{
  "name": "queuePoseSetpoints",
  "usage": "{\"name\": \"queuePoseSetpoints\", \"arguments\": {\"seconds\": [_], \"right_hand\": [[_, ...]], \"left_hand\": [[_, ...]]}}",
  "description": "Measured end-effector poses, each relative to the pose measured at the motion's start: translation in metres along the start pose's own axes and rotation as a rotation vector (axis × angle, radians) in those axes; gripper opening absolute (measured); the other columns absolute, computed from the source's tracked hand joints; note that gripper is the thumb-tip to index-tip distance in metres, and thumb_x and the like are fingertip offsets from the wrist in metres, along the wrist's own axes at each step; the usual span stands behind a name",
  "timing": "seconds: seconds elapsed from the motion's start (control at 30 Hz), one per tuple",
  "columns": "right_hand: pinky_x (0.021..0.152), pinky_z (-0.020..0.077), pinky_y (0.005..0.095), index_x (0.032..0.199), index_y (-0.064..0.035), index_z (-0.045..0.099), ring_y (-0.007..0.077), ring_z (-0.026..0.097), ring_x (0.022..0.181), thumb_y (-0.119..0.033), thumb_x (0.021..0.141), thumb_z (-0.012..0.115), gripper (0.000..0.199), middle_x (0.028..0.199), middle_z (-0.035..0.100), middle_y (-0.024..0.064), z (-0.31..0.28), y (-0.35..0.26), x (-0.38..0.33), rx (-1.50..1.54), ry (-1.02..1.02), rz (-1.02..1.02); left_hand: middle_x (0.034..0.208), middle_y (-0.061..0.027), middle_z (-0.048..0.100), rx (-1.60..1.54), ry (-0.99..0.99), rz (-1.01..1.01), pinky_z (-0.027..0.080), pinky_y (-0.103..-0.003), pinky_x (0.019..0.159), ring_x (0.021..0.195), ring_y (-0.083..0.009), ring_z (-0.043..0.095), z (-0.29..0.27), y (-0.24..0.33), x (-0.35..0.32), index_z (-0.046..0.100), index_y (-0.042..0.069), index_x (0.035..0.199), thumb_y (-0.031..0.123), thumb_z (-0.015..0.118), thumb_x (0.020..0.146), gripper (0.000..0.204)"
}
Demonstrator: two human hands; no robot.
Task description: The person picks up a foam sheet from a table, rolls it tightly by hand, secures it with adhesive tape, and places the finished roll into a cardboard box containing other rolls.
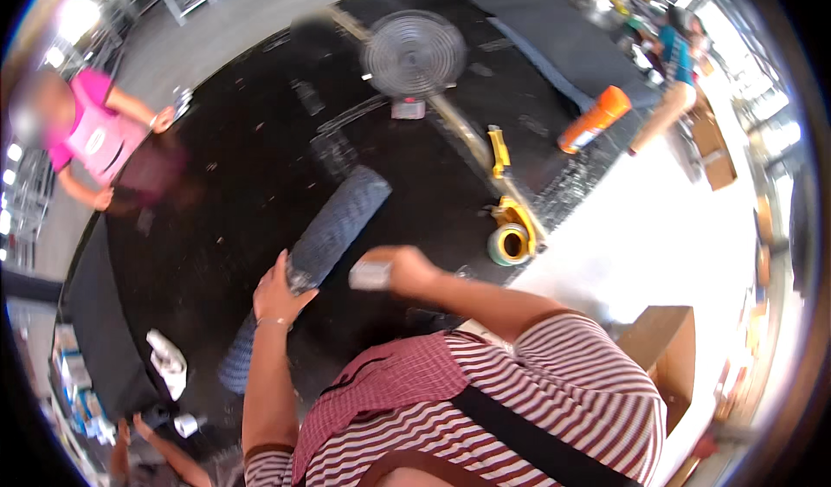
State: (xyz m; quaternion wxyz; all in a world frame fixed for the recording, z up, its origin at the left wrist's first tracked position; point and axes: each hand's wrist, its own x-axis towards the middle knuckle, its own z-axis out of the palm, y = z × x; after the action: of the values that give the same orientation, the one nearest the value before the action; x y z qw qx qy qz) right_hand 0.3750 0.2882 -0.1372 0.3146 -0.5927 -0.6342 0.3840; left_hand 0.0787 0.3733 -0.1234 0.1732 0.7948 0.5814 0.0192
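Note:
A rolled dark blue-grey textured mat lies slantwise on the black table in front of me. My left hand grips it near the middle, thumb and fingers around its upper side, over a shiny band that looks like clear film or tape. To the right of the roll, my right hand is closed on a small white block-like piece. Blur hides exactly what this piece is. It is held apart from the roll.
Right of my right hand are a tape roll, a yellow tape dispenser and an orange spray can. A round wire fan guard stands farther off. Another person in pink stands at the left edge; a white cloth lies nearer.

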Motion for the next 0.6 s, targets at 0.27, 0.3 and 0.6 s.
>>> {"name": "queuePoseSetpoints", "arguments": {"seconds": [0.27,0.3,0.6], "right_hand": [[0.088,0.0555,0.0449,0.112,-0.0079,0.074,0.0395,0.071,0.101,-0.007,0.083,0.058,0.033,0.101,0.074,0.0223,-0.176,0.159,0.047,-0.574,0.324,0.377],[0.088,0.0560,0.0456,0.110,-0.0072,0.074,0.0404,0.071,0.100,-0.010,0.083,0.059,0.031,0.100,0.074,0.0224,-0.190,0.176,0.054,-0.660,0.308,0.375],[0.084,0.0598,0.0411,0.095,-0.0019,0.072,0.0337,0.074,0.093,-0.016,0.086,0.061,0.020,0.099,0.074,0.0203,-0.246,0.246,0.076,-0.887,-0.127,0.485]], "left_hand": [[0.149,-0.0100,0.049,0.070,-0.041,-0.046,0.041,-0.051,0.111,0.139,-0.0316,0.046,0.003,0.004,-0.004,0.029,0.024,0.159,0.053,0.085,0.070,0.109],[0.149,-0.0102,0.048,0.066,-0.055,-0.058,0.040,-0.051,0.112,0.140,-0.0320,0.045,0.002,0.003,-0.004,0.028,0.023,0.160,0.055,0.084,0.071,0.110],[0.150,-0.0151,0.047,0.277,0.004,0.001,0.039,-0.053,0.112,0.141,-0.0330,0.044,0.017,0.045,0.000,0.024,0.018,0.160,0.054,0.086,0.070,0.115]]}}
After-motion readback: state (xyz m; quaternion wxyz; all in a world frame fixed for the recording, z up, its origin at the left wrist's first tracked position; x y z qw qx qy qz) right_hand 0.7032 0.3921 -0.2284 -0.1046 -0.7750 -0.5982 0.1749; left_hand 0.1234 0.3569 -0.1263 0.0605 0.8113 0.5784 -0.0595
